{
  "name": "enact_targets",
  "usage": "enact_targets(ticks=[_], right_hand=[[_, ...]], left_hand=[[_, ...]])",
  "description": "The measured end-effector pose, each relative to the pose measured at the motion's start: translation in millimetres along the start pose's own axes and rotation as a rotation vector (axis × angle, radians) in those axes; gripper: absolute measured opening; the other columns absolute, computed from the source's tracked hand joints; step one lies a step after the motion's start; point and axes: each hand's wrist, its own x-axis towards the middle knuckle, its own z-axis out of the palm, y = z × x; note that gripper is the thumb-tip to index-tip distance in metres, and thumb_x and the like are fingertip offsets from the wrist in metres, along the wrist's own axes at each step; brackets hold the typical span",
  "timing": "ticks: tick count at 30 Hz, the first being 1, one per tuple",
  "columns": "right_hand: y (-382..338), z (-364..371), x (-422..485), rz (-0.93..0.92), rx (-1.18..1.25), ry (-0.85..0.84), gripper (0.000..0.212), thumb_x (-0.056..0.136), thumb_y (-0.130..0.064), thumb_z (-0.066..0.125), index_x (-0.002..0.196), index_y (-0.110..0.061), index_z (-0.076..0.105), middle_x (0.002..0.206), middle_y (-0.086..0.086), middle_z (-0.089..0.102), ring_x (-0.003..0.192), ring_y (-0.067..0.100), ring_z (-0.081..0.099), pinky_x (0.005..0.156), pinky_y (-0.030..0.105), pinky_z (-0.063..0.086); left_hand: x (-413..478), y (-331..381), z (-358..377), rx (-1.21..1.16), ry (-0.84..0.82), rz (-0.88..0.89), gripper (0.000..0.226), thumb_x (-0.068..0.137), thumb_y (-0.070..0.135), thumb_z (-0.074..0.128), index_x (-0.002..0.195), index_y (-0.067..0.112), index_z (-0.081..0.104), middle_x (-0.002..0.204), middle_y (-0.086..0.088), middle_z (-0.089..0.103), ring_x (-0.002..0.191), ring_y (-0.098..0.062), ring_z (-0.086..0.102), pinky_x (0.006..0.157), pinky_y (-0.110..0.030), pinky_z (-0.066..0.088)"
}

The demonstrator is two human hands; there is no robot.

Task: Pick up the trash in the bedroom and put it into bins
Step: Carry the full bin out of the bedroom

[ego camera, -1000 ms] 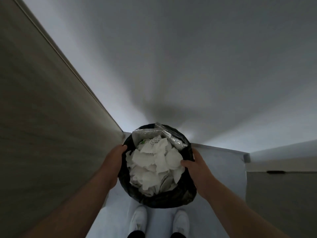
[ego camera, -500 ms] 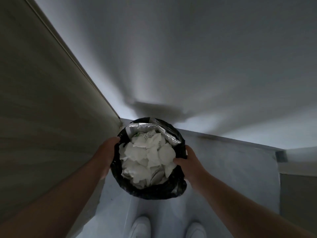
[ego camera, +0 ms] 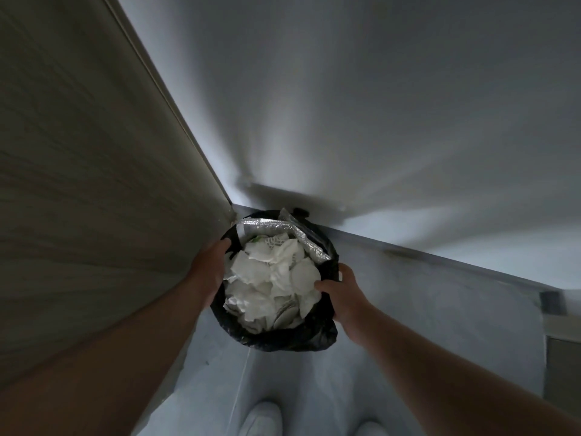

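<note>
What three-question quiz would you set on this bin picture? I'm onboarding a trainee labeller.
1. True or false: the bin is empty.
2. How many hands grip its rim? A) none B) one C) two
3. Short answer: what lies at its far edge, nearest the wall?

Key
1. False: crumpled white paper fills it.
2. C: the left hand and the right hand hold opposite sides.
3. A silver foil wrapper.
</note>
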Motion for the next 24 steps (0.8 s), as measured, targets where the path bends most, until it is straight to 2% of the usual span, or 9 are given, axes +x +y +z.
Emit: enact_targets(ticks=[4, 7, 9, 11, 14, 17, 19, 21, 24], right_hand=[[4, 10, 2, 0.024, 0.016, -0.038, 0.049, 0.08, -0.009, 0.064, 0.117, -0.034, 0.043, 0.107, 0.007, 0.063, 0.099, 0.028, 0.064, 0.091, 0.044, 0.053], [4, 17, 0, 0.035, 0.027, -0.047, 0.055, 0.071, -0.013, 0.067, 0.114, -0.039, 0.045, 0.113, 0.006, 0.063, 0.104, 0.029, 0.063, 0.097, 0.051, 0.05], [7, 18, 4, 0.027, 0.039, -0.045, 0.064, 0.062, -0.017, 0.068, 0.119, -0.038, 0.046, 0.116, 0.005, 0.063, 0.106, 0.029, 0.063, 0.097, 0.052, 0.05], [8, 17, 5, 0.028, 0.039, -0.052, 0.072, 0.063, -0.017, 0.068, 0.128, -0.035, 0.043, 0.117, 0.003, 0.063, 0.107, 0.028, 0.062, 0.098, 0.051, 0.049], [9, 15, 6, 0.043, -0.015, -0.049, 0.06, 0.078, -0.008, 0.064, 0.127, -0.034, 0.041, 0.117, 0.001, 0.06, 0.107, 0.025, 0.059, 0.094, 0.044, 0.05], [4, 13, 3, 0.003, -0.121, -0.024, 0.06, 0.078, -0.01, 0.063, 0.13, -0.032, 0.043, 0.113, 0.003, 0.062, 0.1, 0.022, 0.06, 0.076, 0.032, 0.049], [-9, 11, -5, -0.078, -0.213, 0.036, 0.045, 0.081, -0.011, 0.063, 0.12, -0.027, 0.047, 0.102, 0.0, 0.061, 0.095, 0.02, 0.058, 0.076, 0.03, 0.046], [-32, 8, -23, -0.177, -0.274, 0.064, 0.034, 0.088, -0.013, 0.06, 0.112, -0.031, 0.044, 0.087, -0.008, 0.051, 0.091, 0.017, 0.052, 0.08, 0.029, 0.042], [-74, 5, -56, -0.279, -0.361, 0.006, 0.024, 0.094, -0.021, 0.056, 0.116, -0.023, 0.047, 0.091, -0.005, 0.049, 0.093, 0.016, 0.049, 0.08, 0.031, 0.04]], left_hand=[[4, -8, -4, 0.014, 0.014, -0.017, 0.042, 0.097, 0.032, 0.042, 0.13, 0.008, 0.052, 0.13, -0.004, 0.053, 0.115, -0.021, 0.049, 0.085, -0.029, 0.033], [2, -9, -8, 0.01, -0.021, -0.06, 0.045, 0.099, 0.036, 0.038, 0.137, 0.012, 0.046, 0.13, 0.0, 0.049, 0.124, -0.023, 0.046, 0.085, -0.028, 0.03], [5, -10, -9, 0.009, -0.037, -0.076, 0.045, 0.099, 0.037, 0.038, 0.134, 0.011, 0.05, 0.132, -0.004, 0.054, 0.116, -0.023, 0.051, 0.087, -0.029, 0.034], [9, -10, -11, 0.012, -0.043, -0.063, 0.045, 0.098, 0.038, 0.039, 0.131, 0.011, 0.053, 0.129, -0.005, 0.056, 0.111, -0.022, 0.054, 0.09, -0.03, 0.036], [12, -10, -9, 0.026, -0.058, -0.037, 0.046, 0.097, 0.041, 0.041, 0.132, 0.013, 0.053, 0.134, -0.002, 0.052, 0.12, -0.021, 0.051, 0.098, -0.032, 0.037], [7, -5, -9, 0.038, -0.058, 0.015, 0.041, 0.098, 0.036, 0.04, 0.13, 0.012, 0.053, 0.134, -0.001, 0.052, 0.121, -0.018, 0.048, 0.093, -0.029, 0.034], [4, 0, -13, 0.059, -0.029, 0.074, 0.04, 0.096, 0.036, 0.042, 0.125, 0.014, 0.057, 0.13, -0.007, 0.058, 0.117, -0.023, 0.053, 0.093, -0.033, 0.038], [-5, 11, -15, 0.077, -0.024, 0.135, 0.042, 0.091, 0.04, 0.045, 0.123, 0.016, 0.057, 0.125, -0.007, 0.06, 0.114, -0.024, 0.055, 0.094, -0.038, 0.041], [-36, 40, -15, 0.081, -0.086, 0.24, 0.037, 0.091, 0.037, 0.05, 0.117, 0.014, 0.061, 0.114, -0.005, 0.064, 0.103, -0.019, 0.059, 0.083, -0.033, 0.045]])
